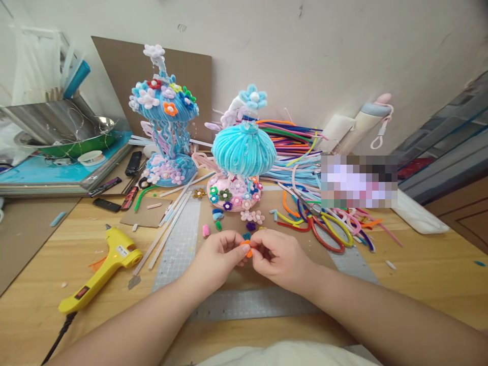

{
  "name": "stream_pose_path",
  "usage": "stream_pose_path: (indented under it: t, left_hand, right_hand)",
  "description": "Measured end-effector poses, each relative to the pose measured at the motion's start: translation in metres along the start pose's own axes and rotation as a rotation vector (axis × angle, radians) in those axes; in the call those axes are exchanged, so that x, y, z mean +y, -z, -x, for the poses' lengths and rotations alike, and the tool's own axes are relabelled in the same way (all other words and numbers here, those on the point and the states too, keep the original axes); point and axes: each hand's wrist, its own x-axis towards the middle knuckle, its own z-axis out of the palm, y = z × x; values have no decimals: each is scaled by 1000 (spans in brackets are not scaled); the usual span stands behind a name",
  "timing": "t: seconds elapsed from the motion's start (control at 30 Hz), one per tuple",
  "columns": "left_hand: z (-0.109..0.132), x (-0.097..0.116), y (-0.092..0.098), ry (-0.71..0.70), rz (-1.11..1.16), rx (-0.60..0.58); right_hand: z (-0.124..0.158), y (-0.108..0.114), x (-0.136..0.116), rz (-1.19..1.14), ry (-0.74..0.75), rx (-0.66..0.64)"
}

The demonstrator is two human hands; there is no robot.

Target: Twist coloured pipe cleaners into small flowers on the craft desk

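My left hand point(216, 255) and my right hand point(277, 256) meet over the grey cutting mat point(179, 249), both pinching a small orange pipe-cleaner piece point(246, 247) between thumbs and fingertips. Just beyond them lie small pipe-cleaner flowers point(254, 217) in several colours. Behind those stands a light-blue fuzzy dome ornament point(244, 150) on a pink base with flowers. A taller blue flower-covered ornament point(164, 114) stands further left.
A yellow glue gun point(102, 267) lies at the left on the wooden table point(419, 264), its cord running off the front edge. A heap of coloured pipe cleaners point(316, 213) spreads to the right. Glue sticks point(168, 229), cardboard, pens and a metal bowl point(64, 129) sit at the left.
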Motion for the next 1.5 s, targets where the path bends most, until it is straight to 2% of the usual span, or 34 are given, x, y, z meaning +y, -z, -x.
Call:
stream_pose_path:
  t: [0.13,0.23,0.43,0.63,0.73,0.83,0.93,1.07,1.17,1.27,1.33,1.4,1.5]
  left_hand:
    - [3,7,1,-16,-202,-16]
    - [4,11,2,-57,-366,-8]
    - [2,8,3,-41,-302,62]
    - [2,6,3,-20,-356,58]
    - [2,4,3,-24,-378,22]
    - [2,-1,4,-33,-431,44]
    - [1,-3,5,-15,-349,25]
    - [0,2,5,33,-42,-118]
    - [1,7,3,3,21,-145]
    - [6,10,-1,-108,-208,-41]
    - [9,10,-3,-196,-446,46]
    - [11,9,-3,-258,-613,85]
    - [8,7,-1,-235,-616,98]
  right_hand:
    - [-2,7,-1,-270,-105,-142]
    - [-5,8,1,-398,-195,-197]
    - [-8,0,2,-718,-461,-243]
    - [-8,-3,-1,-661,-499,-241]
    - [-6,-4,0,-604,-464,-220]
    - [-4,-3,1,-483,-389,-249]
    - [-3,0,1,-477,-380,-271]
    - [-8,7,1,-844,-531,-363]
    - [-10,9,2,-1060,-596,-372]
    - [-9,5,2,-1062,-625,-308]
    - [-8,2,0,-974,-623,-241]
    - [-8,-1,-1,-883,-609,-195]
    - [-8,-3,-2,-787,-572,-221]
